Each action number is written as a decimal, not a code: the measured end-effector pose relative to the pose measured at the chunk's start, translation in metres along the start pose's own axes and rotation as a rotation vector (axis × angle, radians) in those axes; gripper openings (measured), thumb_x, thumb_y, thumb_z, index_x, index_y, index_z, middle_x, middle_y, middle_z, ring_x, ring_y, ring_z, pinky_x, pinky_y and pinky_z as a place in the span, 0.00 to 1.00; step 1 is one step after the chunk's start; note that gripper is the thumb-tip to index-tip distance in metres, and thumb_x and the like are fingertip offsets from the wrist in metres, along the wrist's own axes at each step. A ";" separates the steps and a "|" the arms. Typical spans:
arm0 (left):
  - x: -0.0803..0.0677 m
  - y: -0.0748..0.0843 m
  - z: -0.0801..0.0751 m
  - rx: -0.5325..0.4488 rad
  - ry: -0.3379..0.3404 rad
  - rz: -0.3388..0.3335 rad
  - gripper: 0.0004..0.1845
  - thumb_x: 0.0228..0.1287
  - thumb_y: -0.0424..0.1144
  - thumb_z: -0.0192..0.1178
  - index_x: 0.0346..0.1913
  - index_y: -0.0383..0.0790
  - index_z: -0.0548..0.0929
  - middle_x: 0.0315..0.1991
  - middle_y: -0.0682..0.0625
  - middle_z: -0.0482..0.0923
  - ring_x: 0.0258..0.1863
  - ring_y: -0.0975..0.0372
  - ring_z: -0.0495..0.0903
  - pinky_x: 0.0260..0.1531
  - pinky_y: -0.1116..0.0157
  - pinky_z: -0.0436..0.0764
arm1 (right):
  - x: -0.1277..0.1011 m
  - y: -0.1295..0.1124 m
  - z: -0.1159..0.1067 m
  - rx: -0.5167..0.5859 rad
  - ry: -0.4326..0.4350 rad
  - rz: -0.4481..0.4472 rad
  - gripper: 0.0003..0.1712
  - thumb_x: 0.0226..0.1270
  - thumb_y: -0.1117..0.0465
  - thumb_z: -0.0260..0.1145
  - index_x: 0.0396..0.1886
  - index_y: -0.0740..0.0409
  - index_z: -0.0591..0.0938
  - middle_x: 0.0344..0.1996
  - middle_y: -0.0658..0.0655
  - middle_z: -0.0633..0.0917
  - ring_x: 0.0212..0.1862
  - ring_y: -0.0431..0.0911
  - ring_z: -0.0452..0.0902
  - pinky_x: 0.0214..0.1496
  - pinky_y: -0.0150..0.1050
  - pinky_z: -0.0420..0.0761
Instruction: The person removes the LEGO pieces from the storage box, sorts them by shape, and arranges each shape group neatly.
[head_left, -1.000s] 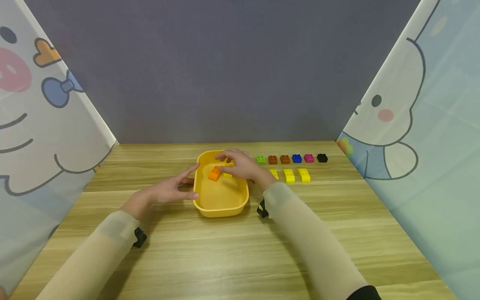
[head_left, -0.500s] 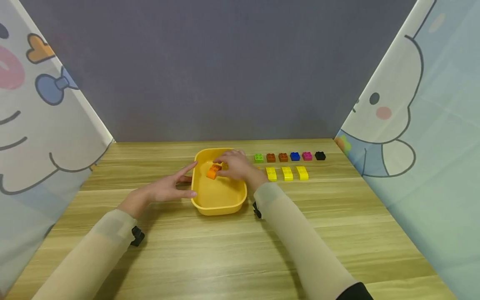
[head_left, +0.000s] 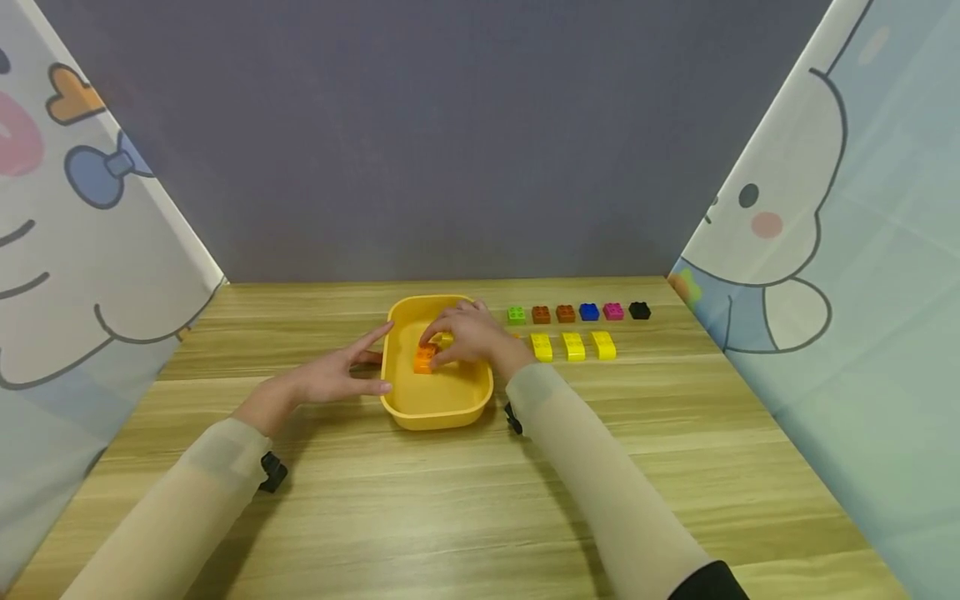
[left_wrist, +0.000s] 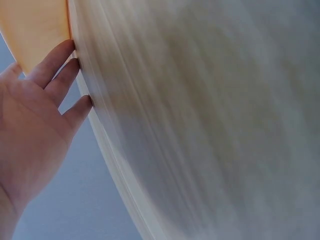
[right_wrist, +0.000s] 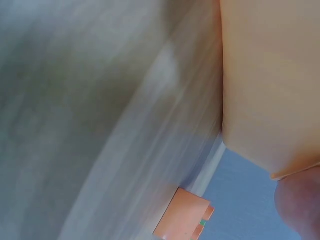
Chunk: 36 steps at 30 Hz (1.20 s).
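In the head view, the right hand (head_left: pixel 471 337) reached into the yellow tub (head_left: pixel 408 408) at the centre of the frame, its fingers curled round an orange brick (head_left: pixel 424 358) held low inside, beside what looked like a yellow piece. The brick was one small, rigid, light plastic block, probably smooth-sided, so best pinched across two opposite faces. The left hand (head_left: pixel 330 377) lay open, fingers straight, touching the tub's left wall. Right of the tub on the table (head_left: pixel 480 508) stood six small bricks in a row and three yellow ones below. The left wrist view showed straight fingers (left_wrist: pixel 55 65) against the tub. The right wrist view was blurred; the grip could not be seen there.
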<state>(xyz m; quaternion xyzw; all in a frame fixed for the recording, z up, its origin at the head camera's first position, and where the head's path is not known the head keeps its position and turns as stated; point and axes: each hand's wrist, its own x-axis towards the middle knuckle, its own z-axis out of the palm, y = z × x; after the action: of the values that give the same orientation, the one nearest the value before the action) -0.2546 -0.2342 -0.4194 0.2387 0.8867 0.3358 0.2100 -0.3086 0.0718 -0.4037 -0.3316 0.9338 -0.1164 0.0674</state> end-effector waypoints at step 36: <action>-0.002 0.000 0.001 -0.019 -0.003 0.006 0.59 0.74 0.63 0.69 0.92 0.64 0.37 0.82 0.35 0.70 0.83 0.32 0.63 0.74 0.24 0.65 | -0.001 -0.006 -0.003 -0.146 -0.093 0.000 0.36 0.67 0.30 0.75 0.75 0.21 0.80 0.64 0.45 0.81 0.71 0.49 0.68 0.87 0.58 0.53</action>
<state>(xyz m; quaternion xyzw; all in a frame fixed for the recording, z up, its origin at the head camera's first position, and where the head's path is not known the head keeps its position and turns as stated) -0.2528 -0.2348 -0.4193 0.2398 0.8825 0.3444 0.2125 -0.3050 0.0680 -0.3996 -0.3406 0.9357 -0.0325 0.0865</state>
